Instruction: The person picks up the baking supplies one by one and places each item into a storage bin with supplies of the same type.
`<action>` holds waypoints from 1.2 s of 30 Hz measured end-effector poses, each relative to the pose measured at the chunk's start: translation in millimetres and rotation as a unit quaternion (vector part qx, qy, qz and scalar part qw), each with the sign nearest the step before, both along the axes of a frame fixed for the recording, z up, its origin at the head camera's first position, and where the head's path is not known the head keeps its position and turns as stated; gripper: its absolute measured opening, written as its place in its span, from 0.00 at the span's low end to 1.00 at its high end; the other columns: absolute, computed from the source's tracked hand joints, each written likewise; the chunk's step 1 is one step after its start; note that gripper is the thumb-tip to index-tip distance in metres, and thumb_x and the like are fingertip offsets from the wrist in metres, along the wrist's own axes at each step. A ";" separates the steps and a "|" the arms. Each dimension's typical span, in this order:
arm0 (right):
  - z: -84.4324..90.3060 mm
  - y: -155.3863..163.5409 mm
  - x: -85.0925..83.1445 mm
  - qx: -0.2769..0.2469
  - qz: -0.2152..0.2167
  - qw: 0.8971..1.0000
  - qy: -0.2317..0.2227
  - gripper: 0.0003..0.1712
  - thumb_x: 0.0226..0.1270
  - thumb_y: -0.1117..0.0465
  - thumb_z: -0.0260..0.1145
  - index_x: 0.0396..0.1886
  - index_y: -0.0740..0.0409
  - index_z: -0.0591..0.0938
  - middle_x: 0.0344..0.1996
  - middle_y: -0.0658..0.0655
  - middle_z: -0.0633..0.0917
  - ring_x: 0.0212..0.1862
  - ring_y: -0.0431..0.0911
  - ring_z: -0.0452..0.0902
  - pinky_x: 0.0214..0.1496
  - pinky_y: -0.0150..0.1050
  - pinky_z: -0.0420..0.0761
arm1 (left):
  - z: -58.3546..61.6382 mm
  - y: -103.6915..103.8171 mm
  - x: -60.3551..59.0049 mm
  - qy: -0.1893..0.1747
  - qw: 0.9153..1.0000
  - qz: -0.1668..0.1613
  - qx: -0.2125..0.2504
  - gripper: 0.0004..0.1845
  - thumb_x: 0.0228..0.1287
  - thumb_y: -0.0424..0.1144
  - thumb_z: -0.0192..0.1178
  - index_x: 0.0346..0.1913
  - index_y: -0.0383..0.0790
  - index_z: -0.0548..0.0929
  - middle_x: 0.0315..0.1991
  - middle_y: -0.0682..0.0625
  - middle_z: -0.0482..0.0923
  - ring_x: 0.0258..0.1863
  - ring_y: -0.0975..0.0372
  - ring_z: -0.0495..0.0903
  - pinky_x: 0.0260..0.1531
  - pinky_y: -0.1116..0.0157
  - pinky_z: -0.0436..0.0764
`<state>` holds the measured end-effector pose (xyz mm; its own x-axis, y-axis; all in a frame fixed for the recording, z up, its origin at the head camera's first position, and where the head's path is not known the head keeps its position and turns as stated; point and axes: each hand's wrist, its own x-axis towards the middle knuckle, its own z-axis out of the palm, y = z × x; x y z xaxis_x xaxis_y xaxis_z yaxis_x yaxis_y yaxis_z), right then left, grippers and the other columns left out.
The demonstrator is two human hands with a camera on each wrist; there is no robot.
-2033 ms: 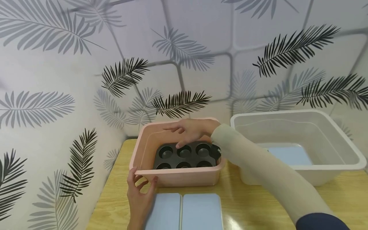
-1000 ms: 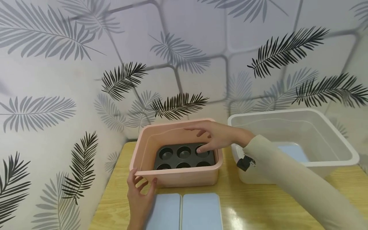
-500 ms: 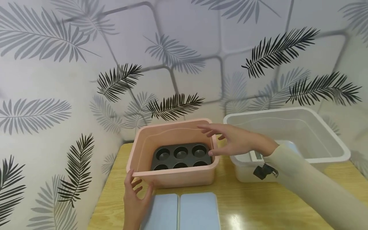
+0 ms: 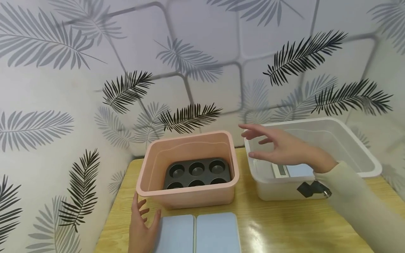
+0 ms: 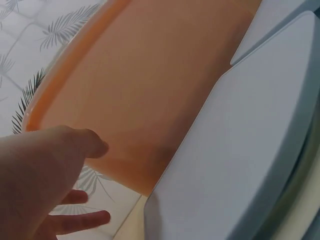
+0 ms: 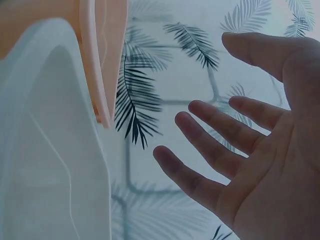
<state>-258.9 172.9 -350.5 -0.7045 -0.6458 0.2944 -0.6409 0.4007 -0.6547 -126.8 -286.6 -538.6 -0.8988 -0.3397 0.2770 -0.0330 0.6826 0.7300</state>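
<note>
A dark muffin tin (image 4: 197, 172) lies in the pink plastic bin (image 4: 202, 199), its cups facing up. My left hand (image 4: 142, 225) is at the bin's front left corner, with its fingers relaxed and a fingertip right by the rim. In the left wrist view its thumb (image 5: 92, 144) overlaps the bin's wall. Over the left end of the white plastic bin (image 4: 284, 191) hovers my right hand (image 4: 284, 146), fingers spread and nothing in them. Below it, inside the white bin, shows a flat light-blue device with a small grey display (image 4: 281, 170), partly hidden by the hand.
Two light-blue flat slabs (image 4: 216, 232) lie side by side on the wooden table (image 4: 278, 225) in front of the pink bin. Behind both bins rises a wall with leaf-patterned covering (image 4: 202, 84). A narrow gap separates the bins.
My right hand has moved right, from over the muffin tin in the pink bin to over the white bin. The left hand's fingers have come off the pink bin's front rim.
</note>
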 end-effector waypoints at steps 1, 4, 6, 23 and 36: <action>1.0 3.9 0.8 -0.002 -0.005 1.000 0.003 0.45 0.77 0.60 0.74 0.87 0.48 0.65 0.72 0.59 0.83 0.72 0.58 0.80 0.69 0.62 0.85 | 0.7 -0.7 1.6 -0.014 1.000 -0.003 -0.011 0.52 0.73 0.38 0.71 0.89 0.44 0.50 0.71 0.33 0.76 0.59 0.41 0.85 0.54 0.41 0.86; 1.6 14.9 3.4 -0.003 -0.022 1.000 0.016 0.45 0.77 0.60 0.74 0.87 0.46 0.65 0.70 0.57 0.85 0.71 0.56 0.81 0.67 0.58 0.87 | 2.0 -1.8 6.9 -0.038 0.998 -0.015 -0.047 0.45 0.73 0.38 0.71 0.86 0.38 0.59 0.69 0.32 0.78 0.57 0.40 0.86 0.54 0.39 0.86; 0.3 21.4 4.9 -0.001 -0.034 0.999 0.024 0.45 0.76 0.60 0.74 0.87 0.46 0.65 0.70 0.55 0.85 0.70 0.52 0.81 0.66 0.56 0.88 | 1.0 -3.6 10.6 -0.047 0.996 -0.024 -0.078 0.41 0.73 0.39 0.71 0.83 0.35 0.65 0.66 0.31 0.80 0.55 0.41 0.86 0.53 0.40 0.87; -14.0 85.8 16.8 -0.012 -0.150 0.987 0.062 0.48 0.67 0.66 0.80 0.84 0.42 0.72 0.62 0.49 0.89 0.61 0.22 0.79 0.59 0.19 0.81 | -11.7 -4.3 18.5 -0.163 0.983 -0.019 -0.089 0.39 0.70 0.51 0.73 0.75 0.33 0.74 0.61 0.33 0.82 0.36 0.60 0.83 0.37 0.63 0.82; -38.5 127.1 32.8 -0.002 -0.206 0.975 0.087 0.49 0.64 0.68 0.81 0.82 0.43 0.74 0.58 0.25 0.82 0.58 0.18 0.77 0.56 0.12 0.74 | -10.7 -6.4 21.6 -0.267 0.960 -0.014 -0.077 0.52 0.65 0.67 0.73 0.76 0.29 0.73 0.64 0.32 0.81 0.33 0.62 0.76 0.33 0.66 0.76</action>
<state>-226.1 300.0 -389.0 -0.8434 -0.3164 0.4342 -0.5269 0.6448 -0.5537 -105.3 -292.9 -549.4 -0.9349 -0.3048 -0.1820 -0.3549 0.7873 0.5043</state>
